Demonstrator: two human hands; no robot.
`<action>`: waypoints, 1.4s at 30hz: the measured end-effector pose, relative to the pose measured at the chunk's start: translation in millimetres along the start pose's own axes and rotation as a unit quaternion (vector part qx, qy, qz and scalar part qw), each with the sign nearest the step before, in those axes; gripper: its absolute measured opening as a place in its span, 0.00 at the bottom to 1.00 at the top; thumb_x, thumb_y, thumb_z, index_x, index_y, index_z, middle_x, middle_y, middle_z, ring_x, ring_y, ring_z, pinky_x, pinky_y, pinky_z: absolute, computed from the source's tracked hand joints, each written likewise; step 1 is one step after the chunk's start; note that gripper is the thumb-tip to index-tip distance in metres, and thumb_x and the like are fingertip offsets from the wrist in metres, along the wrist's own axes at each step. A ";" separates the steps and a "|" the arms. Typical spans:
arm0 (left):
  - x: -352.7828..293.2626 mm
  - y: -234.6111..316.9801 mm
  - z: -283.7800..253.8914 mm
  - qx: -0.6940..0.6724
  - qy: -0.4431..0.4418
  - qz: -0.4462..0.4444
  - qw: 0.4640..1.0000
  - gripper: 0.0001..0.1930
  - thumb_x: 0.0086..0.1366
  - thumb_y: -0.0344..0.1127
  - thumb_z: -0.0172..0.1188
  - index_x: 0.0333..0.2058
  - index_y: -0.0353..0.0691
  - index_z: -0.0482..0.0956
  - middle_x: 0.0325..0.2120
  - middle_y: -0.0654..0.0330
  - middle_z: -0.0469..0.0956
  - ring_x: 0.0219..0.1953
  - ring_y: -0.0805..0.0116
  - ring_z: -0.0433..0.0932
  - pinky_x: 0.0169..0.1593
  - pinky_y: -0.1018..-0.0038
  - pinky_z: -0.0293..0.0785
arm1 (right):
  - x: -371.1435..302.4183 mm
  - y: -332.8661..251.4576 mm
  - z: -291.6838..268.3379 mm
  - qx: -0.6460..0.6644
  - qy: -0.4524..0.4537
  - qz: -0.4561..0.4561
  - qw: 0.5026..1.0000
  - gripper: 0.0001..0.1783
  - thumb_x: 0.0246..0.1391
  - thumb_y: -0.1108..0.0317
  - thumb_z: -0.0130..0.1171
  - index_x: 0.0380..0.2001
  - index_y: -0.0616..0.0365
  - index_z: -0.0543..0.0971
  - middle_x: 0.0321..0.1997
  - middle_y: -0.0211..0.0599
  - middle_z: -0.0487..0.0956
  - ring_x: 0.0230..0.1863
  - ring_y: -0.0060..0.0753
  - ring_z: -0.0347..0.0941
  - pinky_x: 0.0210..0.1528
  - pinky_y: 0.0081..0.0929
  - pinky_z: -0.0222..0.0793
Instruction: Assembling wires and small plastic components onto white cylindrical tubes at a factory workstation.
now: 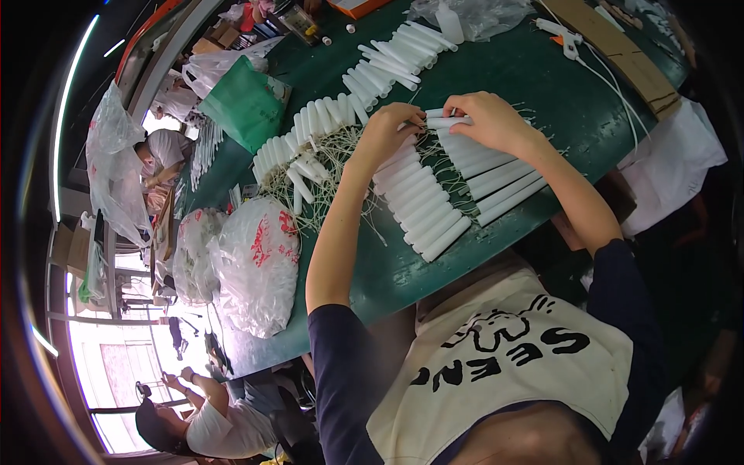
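My left hand (pixel 385 133) is closed, fingertips pinched at the upper end of a row of white tubes (pixel 418 213); what they pinch is too small to make out. Facing it across a narrow gap, my right hand (pixel 496 124) grips a slim white tube (pixel 447 122) at the top of a second row (pixel 496 182). Thin pale wires or strings (pixel 446 167) run between the two rows. Left of my left forearm, more white tubes (pixel 314 116) lie side by side, with a tangle of thin pale strings (pixel 341 159) beside them.
The green table (pixel 372 267) also bears further white tubes (pixel 399 54), a green bag (pixel 244 101), stuffed clear plastic bags (pixel 256 260), a white bottle (pixel 449 23) and a glue gun (pixel 568 43) with its cord. Cardboard (pixel 620 54) lines the right edge. Two other people sit at the left.
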State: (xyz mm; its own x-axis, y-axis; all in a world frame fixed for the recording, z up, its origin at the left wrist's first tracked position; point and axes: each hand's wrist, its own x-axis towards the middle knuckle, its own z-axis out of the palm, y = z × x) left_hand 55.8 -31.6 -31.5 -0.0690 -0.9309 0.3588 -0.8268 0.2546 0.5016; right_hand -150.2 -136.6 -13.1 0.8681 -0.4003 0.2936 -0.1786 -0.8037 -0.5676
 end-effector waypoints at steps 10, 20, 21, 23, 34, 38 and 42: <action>0.3 5.8 1.7 0.102 0.090 -0.001 0.991 0.07 0.54 0.28 0.62 0.33 0.35 0.79 0.26 0.55 0.80 0.28 0.60 0.79 0.34 0.72 0.74 | 4.1 7.0 11.4 -0.065 0.046 -0.032 0.996 0.10 0.45 0.69 0.60 0.33 0.58 0.75 0.35 0.38 0.77 0.39 0.42 0.74 0.41 0.33 0.69; -0.6 4.2 0.6 0.020 0.109 -0.087 0.990 0.07 0.54 0.28 0.62 0.33 0.33 0.81 0.27 0.56 0.81 0.29 0.67 0.80 0.36 0.77 0.73 | 14.8 12.8 21.4 -0.052 0.068 0.031 0.996 0.12 0.54 0.68 0.53 0.42 0.57 0.70 0.35 0.43 0.79 0.40 0.47 0.74 0.41 0.39 0.68; -1.2 3.6 0.5 0.018 0.114 -0.087 0.989 0.07 0.54 0.27 0.62 0.33 0.33 0.81 0.27 0.56 0.81 0.29 0.68 0.80 0.36 0.77 0.73 | 15.9 14.1 22.7 -0.051 0.069 0.036 0.996 0.11 0.55 0.69 0.52 0.42 0.57 0.70 0.35 0.43 0.79 0.40 0.47 0.74 0.42 0.39 0.68; -2.2 2.1 0.4 0.005 0.114 -0.090 0.989 0.07 0.54 0.27 0.62 0.33 0.33 0.81 0.27 0.56 0.81 0.29 0.69 0.79 0.36 0.77 0.73 | 17.8 19.3 27.7 -0.037 0.082 0.031 0.995 0.11 0.54 0.68 0.53 0.41 0.57 0.70 0.34 0.44 0.79 0.39 0.49 0.75 0.40 0.40 0.68; -4.2 0.8 2.2 -0.014 0.140 -0.097 0.985 0.06 0.52 0.26 0.64 0.31 0.34 0.82 0.26 0.58 0.81 0.30 0.71 0.79 0.36 0.78 0.73 | 17.1 28.6 28.1 0.017 0.090 0.006 0.996 0.12 0.46 0.72 0.59 0.36 0.59 0.72 0.37 0.40 0.77 0.44 0.43 0.73 0.43 0.34 0.68; -4.8 -0.7 3.0 0.003 0.146 -0.092 0.985 0.06 0.51 0.27 0.64 0.30 0.34 0.82 0.26 0.58 0.81 0.30 0.70 0.79 0.36 0.78 0.73 | 20.4 34.1 31.0 0.026 0.067 -0.009 0.997 0.11 0.47 0.71 0.58 0.36 0.59 0.72 0.34 0.42 0.77 0.41 0.45 0.74 0.42 0.37 0.67; -6.0 0.1 3.5 0.006 0.144 -0.090 0.985 0.06 0.50 0.26 0.65 0.30 0.35 0.82 0.26 0.58 0.81 0.30 0.70 0.79 0.36 0.78 0.73 | 18.1 31.7 32.1 0.059 0.068 -0.001 0.996 0.11 0.48 0.69 0.58 0.36 0.59 0.72 0.30 0.43 0.78 0.38 0.48 0.73 0.41 0.39 0.67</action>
State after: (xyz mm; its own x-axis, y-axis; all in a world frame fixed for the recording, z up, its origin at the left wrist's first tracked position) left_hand 54.1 -26.8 -36.3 0.2394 -0.8475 0.4738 -0.8182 0.0866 0.5683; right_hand -125.3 -155.2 -50.4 0.7958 -0.4620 0.3914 -0.1148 -0.7498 -0.6516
